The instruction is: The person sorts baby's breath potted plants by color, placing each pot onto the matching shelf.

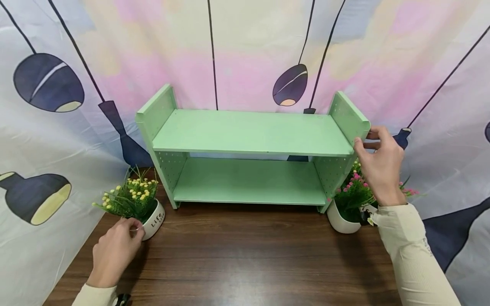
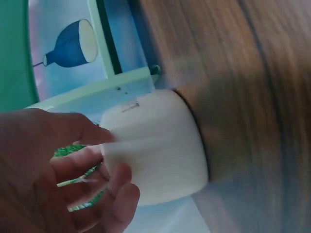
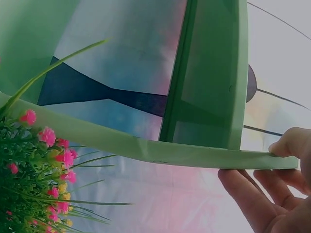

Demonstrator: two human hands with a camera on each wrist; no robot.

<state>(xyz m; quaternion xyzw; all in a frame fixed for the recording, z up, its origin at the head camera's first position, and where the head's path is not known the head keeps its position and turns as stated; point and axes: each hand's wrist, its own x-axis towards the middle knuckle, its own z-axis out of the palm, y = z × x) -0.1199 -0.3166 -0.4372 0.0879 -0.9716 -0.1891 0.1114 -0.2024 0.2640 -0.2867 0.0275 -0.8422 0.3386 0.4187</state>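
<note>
A light green two-tier shelf [image 1: 249,131] stands on the brown wooden table. My right hand [image 1: 383,163] pinches the upper front edge of its right side panel [image 3: 194,158], thumb on one face and fingers on the other. At the left, my left hand [image 1: 116,248] is beside a white flowerpot [image 2: 160,145] with "Life" lettering and yellow flowers [image 1: 132,195]. In the left wrist view, the loosely bent fingers and thumb overlap the pot near its rim, a gap between them.
A second white pot [image 1: 342,221] with pink flowers [image 3: 58,158] stands against the shelf's right side, partly behind my right forearm. Behind the shelf hangs a curtain [image 1: 245,55] printed with dark lamps, and it runs along both sides.
</note>
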